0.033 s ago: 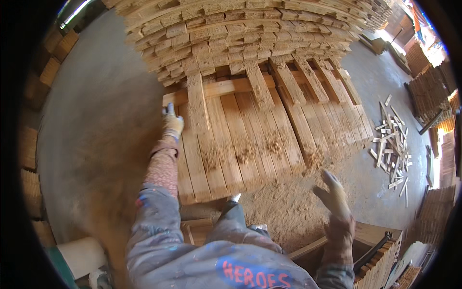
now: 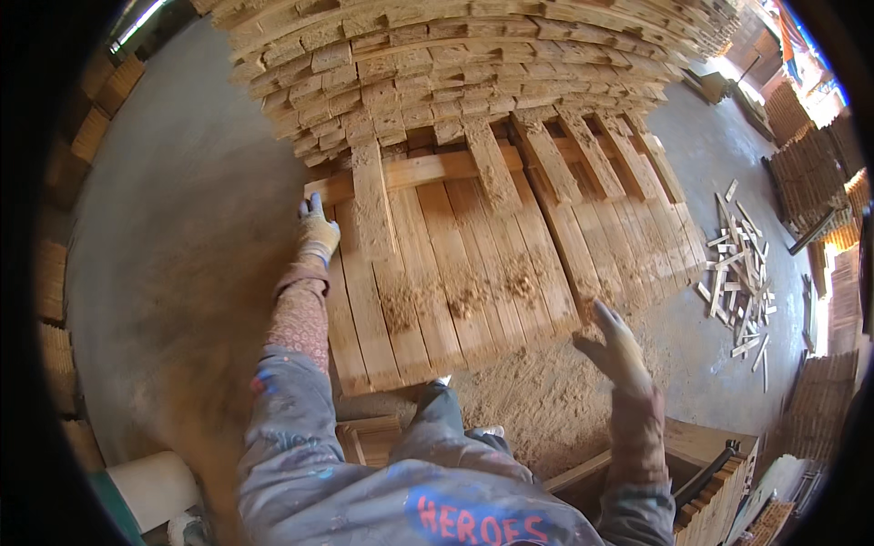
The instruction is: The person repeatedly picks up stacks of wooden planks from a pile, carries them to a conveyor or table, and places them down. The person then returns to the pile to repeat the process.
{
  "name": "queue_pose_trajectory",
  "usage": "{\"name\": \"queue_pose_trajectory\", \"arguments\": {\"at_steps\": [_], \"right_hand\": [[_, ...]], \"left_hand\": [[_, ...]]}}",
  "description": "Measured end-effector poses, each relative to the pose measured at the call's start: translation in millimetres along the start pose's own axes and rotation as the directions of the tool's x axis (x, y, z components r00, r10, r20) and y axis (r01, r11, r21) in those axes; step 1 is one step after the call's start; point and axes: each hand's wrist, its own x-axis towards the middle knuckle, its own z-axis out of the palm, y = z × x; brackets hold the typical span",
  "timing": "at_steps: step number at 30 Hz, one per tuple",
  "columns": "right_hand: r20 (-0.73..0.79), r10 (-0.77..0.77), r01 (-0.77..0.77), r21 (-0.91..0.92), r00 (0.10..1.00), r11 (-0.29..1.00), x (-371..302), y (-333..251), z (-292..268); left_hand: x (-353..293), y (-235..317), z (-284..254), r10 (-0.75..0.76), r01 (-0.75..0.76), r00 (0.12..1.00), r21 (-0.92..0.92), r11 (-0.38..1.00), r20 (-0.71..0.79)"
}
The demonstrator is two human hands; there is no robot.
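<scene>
A low layer of pale wooden planks (image 2: 455, 273) lies in front of me, dusted with sawdust. Several narrow battens (image 2: 371, 209) run across it toward a tall stack of cut boards (image 2: 473, 82) behind. My left hand (image 2: 317, 232), gloved, reaches far forward. It rests flat on the far left edge of the plank layer, beside the leftmost batten, with fingers spread. My right hand (image 2: 614, 346), also gloved, hovers with its fingers apart and nothing in it, above the near right corner of the planks.
Sawdust covers the concrete floor (image 2: 182, 227) near my knees. A heap of loose scrap sticks (image 2: 742, 273) lies on the right. A wooden crate (image 2: 710, 464) stands at lower right. More timber stacks (image 2: 810, 173) line the right side, and a white cylinder (image 2: 150, 491) sits at lower left.
</scene>
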Motion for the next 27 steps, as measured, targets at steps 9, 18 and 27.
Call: {"name": "queue_pose_trajectory", "arguments": {"at_steps": [9, 18, 27], "right_hand": [[0.193, -0.083, 0.113, -0.15, 0.978, 0.982, 184, -97, 52], [0.109, -0.299, 0.311, -0.111, 0.948, 0.944, 252, -83, 24], [-0.153, -0.15, 0.052, -0.511, 0.977, 0.858, 360, 131, -137]], "left_hand": [[89, 4, -10, 0.061, -0.22, 0.864, 0.266, 0.939, 0.5], [-135, 24, -52, 0.117, -0.13, 0.863, -0.008, 0.992, 0.491], [-308, 157, -26, -0.026, 0.042, 0.966, -0.055, 0.998, 0.258]]}}
